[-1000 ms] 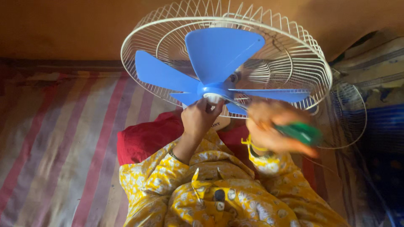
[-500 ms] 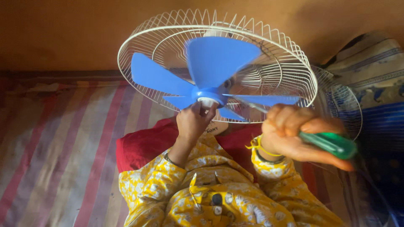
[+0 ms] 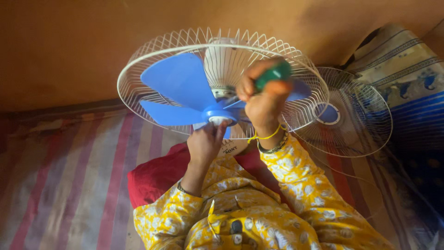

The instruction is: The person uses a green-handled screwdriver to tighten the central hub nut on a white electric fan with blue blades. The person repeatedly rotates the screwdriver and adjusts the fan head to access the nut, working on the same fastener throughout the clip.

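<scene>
Fan: while it was propped over the lap, the fan's blue blade set was seen inside the white wire rear guard, above the red cushion and towards the far edge of the striped mat.
Hub: the blue hub was found at the middle of the blades, just above the left hand.
Left hand: the left hand was raised to the hub from below; its fingertips were pressed against the hub's underside, fingers close together and curled, though a full grip could not be made out.
Right hand: the right hand was held just right of the hub, fingers clamped tight round the green handle of a screwdriver.
Screwdriver: only the handle was shown; the shaft and tip were hidden behind the fist.
Front guard: a second wire guard was laid flat by the mat's right edge, partly behind the fan.
Wrist: a yellow thread and a dark bangle were worn on the right wrist.
</scene>
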